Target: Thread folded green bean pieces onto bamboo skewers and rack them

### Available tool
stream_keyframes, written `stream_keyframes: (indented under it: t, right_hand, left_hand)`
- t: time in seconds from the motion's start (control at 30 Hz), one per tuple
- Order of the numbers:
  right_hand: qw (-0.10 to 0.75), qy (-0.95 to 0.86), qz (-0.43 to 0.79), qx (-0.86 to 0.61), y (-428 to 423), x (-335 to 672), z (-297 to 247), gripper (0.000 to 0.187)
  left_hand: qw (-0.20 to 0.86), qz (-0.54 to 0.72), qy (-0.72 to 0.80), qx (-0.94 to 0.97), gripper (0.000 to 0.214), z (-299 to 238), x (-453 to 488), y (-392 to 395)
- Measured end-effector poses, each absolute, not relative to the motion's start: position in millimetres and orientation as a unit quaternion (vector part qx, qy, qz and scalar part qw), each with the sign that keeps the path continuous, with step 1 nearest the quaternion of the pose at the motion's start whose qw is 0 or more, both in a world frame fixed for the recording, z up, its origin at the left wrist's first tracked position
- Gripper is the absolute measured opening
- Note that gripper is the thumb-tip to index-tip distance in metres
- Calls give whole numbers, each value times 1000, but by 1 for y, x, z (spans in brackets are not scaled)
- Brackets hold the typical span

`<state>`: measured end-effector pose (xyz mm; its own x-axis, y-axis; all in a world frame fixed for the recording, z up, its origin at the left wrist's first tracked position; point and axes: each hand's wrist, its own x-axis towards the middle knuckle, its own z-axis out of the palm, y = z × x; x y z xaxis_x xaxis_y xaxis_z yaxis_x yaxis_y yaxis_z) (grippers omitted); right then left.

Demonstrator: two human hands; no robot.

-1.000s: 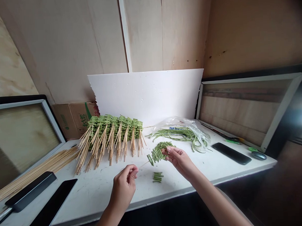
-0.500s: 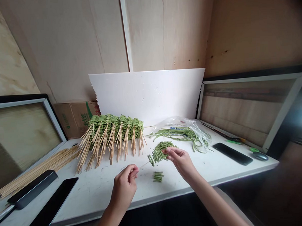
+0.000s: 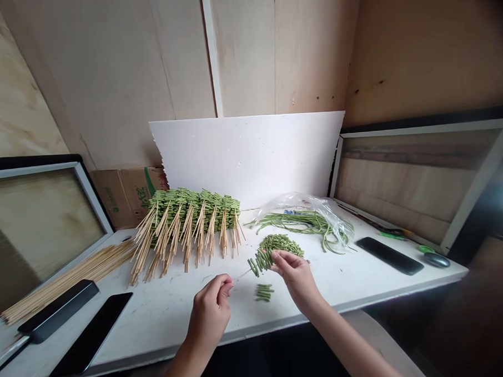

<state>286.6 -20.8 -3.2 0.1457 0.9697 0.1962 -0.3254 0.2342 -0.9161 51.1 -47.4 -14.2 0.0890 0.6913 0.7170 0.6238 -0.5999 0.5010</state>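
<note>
My left hand (image 3: 212, 304) is closed in a pinch on one end of a thin skewer (image 3: 244, 274), which points up and to the right. Cut green bean pieces (image 3: 258, 262) sit side by side along the skewer's other part. At the far end of that row, the thumb and fingers of my right hand (image 3: 295, 275) are pinched on the bean pieces; the fingers hide the exact grip. Just behind lies a heap of cut bean pieces (image 3: 281, 243). A small row of cut pieces (image 3: 264, 292) rests on the table below the skewer.
Filled bean skewers (image 3: 194, 213) are stacked at back left. Bare skewers (image 3: 72, 277) lie at left, near a black box (image 3: 59, 311) and a dark flat slab (image 3: 91, 334). Long beans (image 3: 292, 223) in a plastic bag (image 3: 331, 213), a phone (image 3: 389, 255) and a mouse (image 3: 437, 260) are at right.
My right hand has shifted slightly left along the bean row, toward my left hand, and more of the heap behind it shows. My left hand keeps its pinch. The view has shifted slightly.
</note>
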Motion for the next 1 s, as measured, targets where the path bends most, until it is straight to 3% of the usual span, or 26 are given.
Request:
stream_keyframes:
  t: [0.2, 0.43, 0.53, 0.8, 1.0]
  right_hand:
    - [623, -468, 476, -406, -17, 292, -3, 40]
    - [315, -776, 188, -512, -15, 310, -16, 21]
    - [254, -799, 151, -524, -15, 311, -20, 12]
    - [279, -780, 155, -538, -15, 303, -24, 11]
    - [405, -706, 222, -537, -8, 312, -13, 21]
  left_hand:
    - [53, 509, 461, 725, 20, -11, 43, -42]
    - [78, 511, 482, 707, 18, -11, 36, -35]
    - [81, 506, 480, 712, 18, -11, 37, -35]
    - [85, 502, 470, 721, 18, -11, 40, -38]
    - [84, 507, 468, 719, 18, -12, 39, -35]
